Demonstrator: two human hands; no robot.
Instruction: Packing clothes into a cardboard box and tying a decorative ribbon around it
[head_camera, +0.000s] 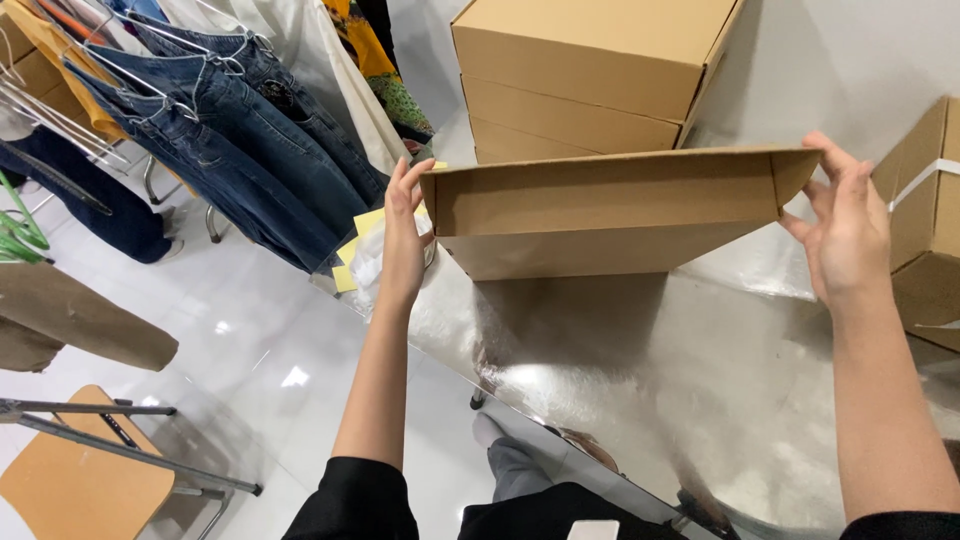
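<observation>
The stacked boxes run off the top edge, their lower front hidden behind the cardboard tray. A taped box is cut by the right edge. The left hand covers part of the yellow papers at the table's left edge.

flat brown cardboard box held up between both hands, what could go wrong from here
The flat brown cardboard box is pinched only at its ends, by the left hand and the right hand, above the shiny metal table, so it could slip or buckle in the middle. It also hangs close to the stack of closed cardboard boxes behind and might knock into them. The yellow paper sheets by the left hand could get swept off.
</observation>
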